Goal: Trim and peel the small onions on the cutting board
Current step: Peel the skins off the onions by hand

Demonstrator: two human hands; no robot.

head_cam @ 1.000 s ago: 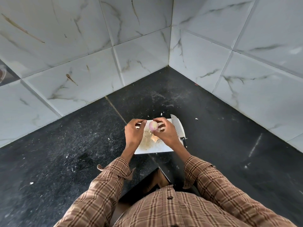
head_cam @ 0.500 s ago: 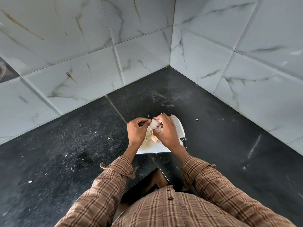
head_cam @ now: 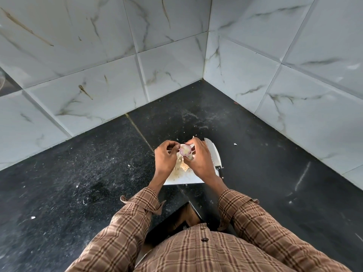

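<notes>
A small pinkish-white onion (head_cam: 185, 150) is held above the white cutting board (head_cam: 181, 179). My right hand (head_cam: 198, 160) grips it from the right with curled fingers and thumb. My left hand (head_cam: 166, 158) pinches at its left side with thumb and fingertips. Pale onion skins (head_cam: 183, 166) lie on the board under my hands. A knife (head_cam: 213, 156) with a white blade and black handle rests on the board's right edge, untouched.
The board sits on a black speckled counter (head_cam: 78, 173) in a corner of white marble-pattern tiled walls (head_cam: 275, 75). Small bits of peel are scattered on the counter behind the board. The counter's front edge is near my body.
Both hands stay at the onion above the board. The onion has turned slightly between my fingers and sits a bit lower between the thumbs.
</notes>
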